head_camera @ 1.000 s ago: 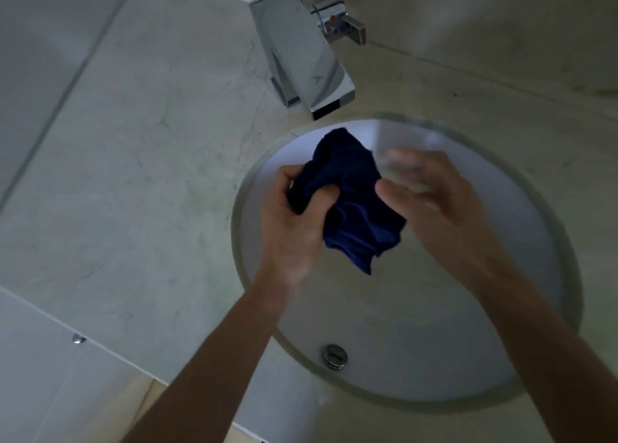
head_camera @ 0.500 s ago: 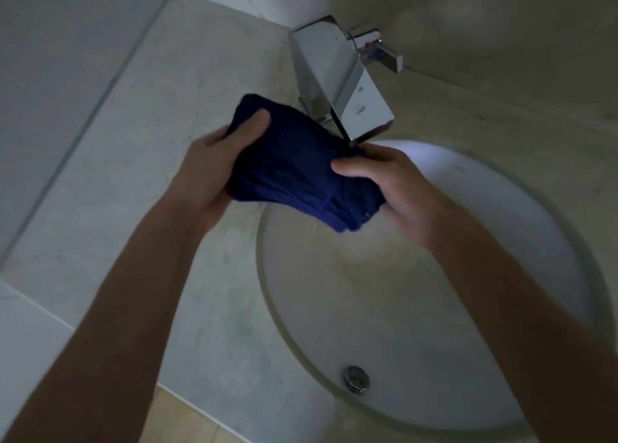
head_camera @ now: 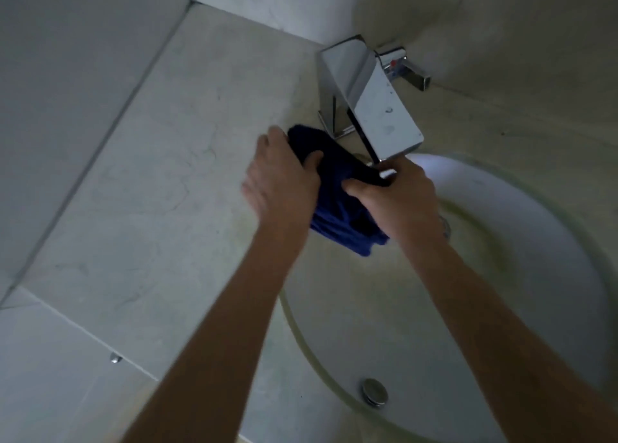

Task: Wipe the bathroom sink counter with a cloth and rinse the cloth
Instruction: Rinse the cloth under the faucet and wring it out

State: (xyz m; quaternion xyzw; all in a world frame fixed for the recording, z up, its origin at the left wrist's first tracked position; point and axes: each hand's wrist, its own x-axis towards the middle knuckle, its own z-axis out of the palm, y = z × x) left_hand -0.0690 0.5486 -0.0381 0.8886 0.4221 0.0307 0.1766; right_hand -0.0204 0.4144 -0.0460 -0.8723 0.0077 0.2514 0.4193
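A dark blue cloth point(head_camera: 337, 208) is bunched between both hands at the basin's far-left rim, just below the chrome faucet spout point(head_camera: 378, 114). My left hand point(head_camera: 281, 181) grips the cloth's upper left end, thumb pressed over it. My right hand point(head_camera: 398, 201) grips its right side, directly under the spout's tip. The cloth's lower edge hangs over the edge of the white round sink point(head_camera: 501, 308). The pale marble counter point(head_camera: 160, 188) spreads to the left. No water is visible from the spout.
The faucet lever point(head_camera: 408, 69) sticks out to the right behind the spout. A chrome drain plug point(head_camera: 374, 392) sits at the basin's near side. Walls close the counter at the left and back. A small metal stud point(head_camera: 115, 358) is on the counter's front face.
Both hands carried the cloth from over the basin's middle up and left to the rim under the spout. The right hand, open a second ago, now grips the cloth.
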